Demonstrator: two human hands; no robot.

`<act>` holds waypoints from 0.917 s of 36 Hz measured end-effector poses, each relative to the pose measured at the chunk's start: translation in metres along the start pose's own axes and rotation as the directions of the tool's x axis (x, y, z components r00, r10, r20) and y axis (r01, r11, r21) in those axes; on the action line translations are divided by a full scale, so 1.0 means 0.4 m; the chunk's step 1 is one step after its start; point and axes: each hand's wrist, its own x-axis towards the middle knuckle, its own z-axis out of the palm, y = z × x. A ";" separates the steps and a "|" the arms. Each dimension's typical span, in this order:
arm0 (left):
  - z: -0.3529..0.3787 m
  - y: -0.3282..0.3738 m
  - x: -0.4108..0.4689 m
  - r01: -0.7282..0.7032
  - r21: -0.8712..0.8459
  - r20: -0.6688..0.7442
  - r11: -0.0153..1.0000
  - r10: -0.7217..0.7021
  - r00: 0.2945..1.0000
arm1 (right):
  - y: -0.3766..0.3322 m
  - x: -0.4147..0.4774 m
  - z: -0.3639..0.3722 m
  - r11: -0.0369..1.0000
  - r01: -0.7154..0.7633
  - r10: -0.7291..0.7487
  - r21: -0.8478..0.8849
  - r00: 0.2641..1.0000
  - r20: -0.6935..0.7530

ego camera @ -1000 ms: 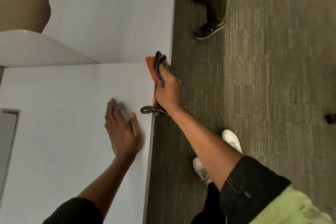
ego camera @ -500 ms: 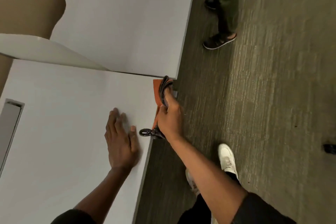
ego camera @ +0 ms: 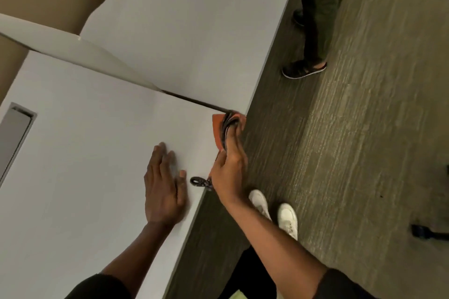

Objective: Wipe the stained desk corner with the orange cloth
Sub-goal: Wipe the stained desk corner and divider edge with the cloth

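Note:
The orange cloth lies folded on the far right corner of the white desk, at the desk's edge. My right hand presses down on it and grips it, together with a dark folded layer and a dark cord loop that trails from under my palm. My left hand rests flat on the desk with fingers spread, just left of the right hand and holding nothing. No stain is visible on the corner.
A second white desk butts against this one behind a curved white divider. A grey cable slot sits at the left. Another person's legs and dark shoes stand on the carpet beyond. My white shoes are below the desk edge.
The view has shifted and turned. My right hand stays on the cloth at the desk corner, having moved along the edge. My left hand has stayed flat on the desk.

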 end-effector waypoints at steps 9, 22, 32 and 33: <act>-0.018 0.016 -0.002 0.016 -0.026 0.035 1.000 -0.015 0.999 | 0.051 0.071 -0.075 0.523 0.576 -0.360 -0.629 0.818 0.449; -0.023 0.014 -0.001 0.012 -0.046 0.051 0.999 -0.010 0.999 | -0.103 0.165 0.067 0.226 0.886 -0.255 -0.404 0.454 0.854; -0.035 0.078 0.009 0.152 -0.076 0.015 0.985 -0.151 0.988 | -0.028 0.154 -0.098 0.313 0.869 -0.242 -0.384 0.464 0.852; -0.036 0.098 0.014 0.202 -0.109 -0.011 0.973 -0.205 0.979 | -0.016 0.155 -0.123 0.338 0.857 -0.249 -0.389 0.480 0.841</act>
